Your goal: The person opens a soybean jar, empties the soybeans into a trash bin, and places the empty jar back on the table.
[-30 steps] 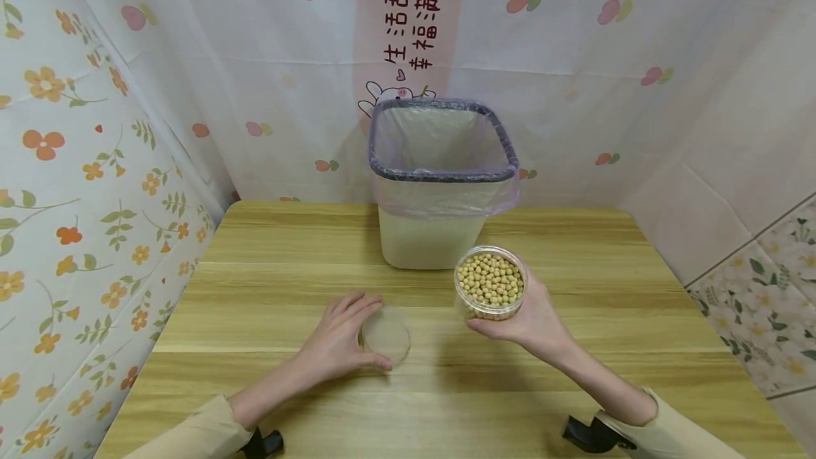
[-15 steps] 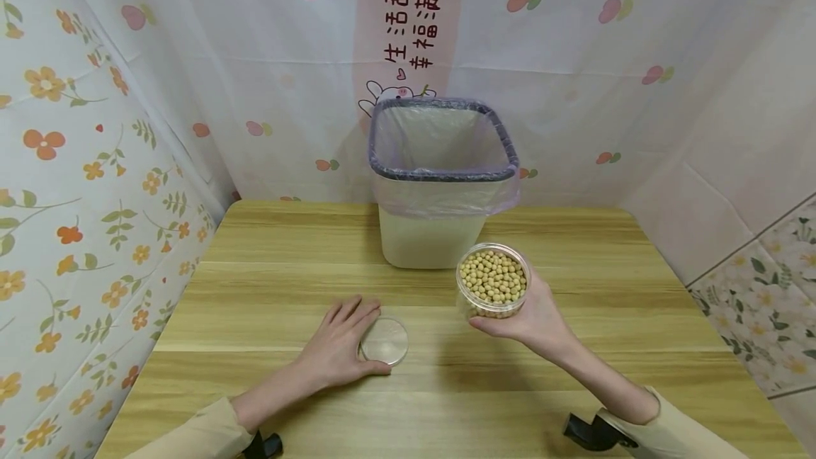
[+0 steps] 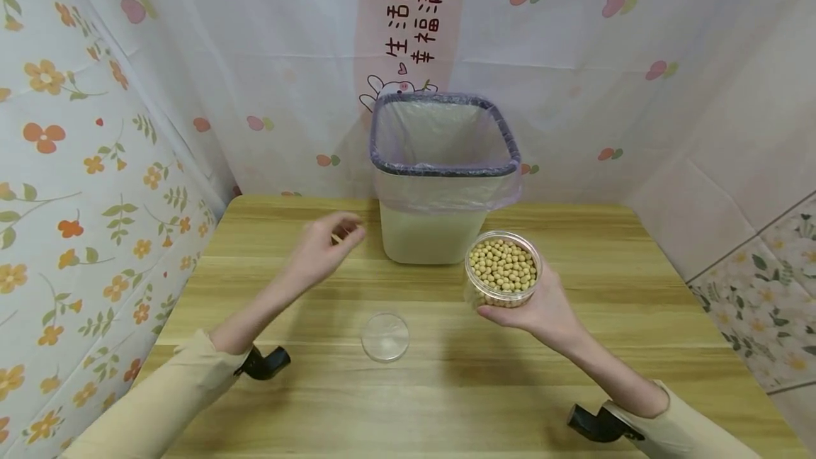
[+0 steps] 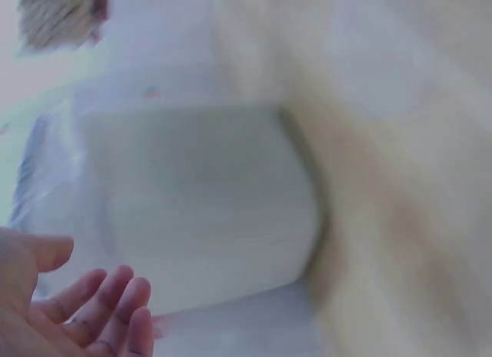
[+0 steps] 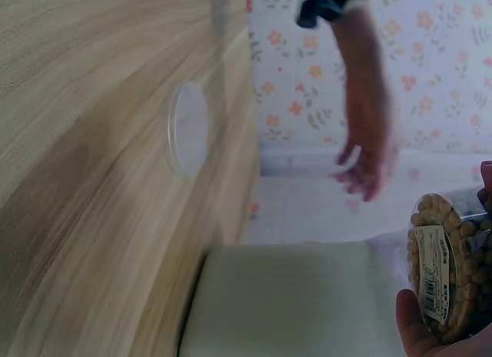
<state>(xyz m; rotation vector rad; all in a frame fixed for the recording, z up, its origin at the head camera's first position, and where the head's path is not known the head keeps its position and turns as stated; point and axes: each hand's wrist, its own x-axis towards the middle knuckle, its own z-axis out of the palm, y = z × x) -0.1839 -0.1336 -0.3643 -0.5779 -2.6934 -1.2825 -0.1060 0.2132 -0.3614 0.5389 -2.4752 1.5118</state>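
In the head view my right hand point(image 3: 542, 310) grips a clear round jar point(image 3: 472, 295) from its right side, held above the table. Soybeans point(image 3: 503, 265) fill it close to the rim. A label point(image 5: 434, 272) shows on its underside in the right wrist view. My left hand point(image 3: 326, 243) is raised over the table, left of the bin, its fingers loosely bent with nothing in them. The round clear lid point(image 3: 385, 337) lies flat on the table, apart from both hands. In the left wrist view the left palm point(image 4: 46, 326) faces the bin's side.
A cream waste bin point(image 3: 423, 236) lined with a thin purple bag point(image 3: 446, 190) stands at the table's back edge. Its mouth faces up. Behind hangs a printed white curtain point(image 3: 280, 55). The wooden table point(image 3: 268, 402) extends around the lid.
My left hand has let go of the lid, which stays on the table, and has moved up and forward toward the bin. The right hand with the jar has barely shifted.
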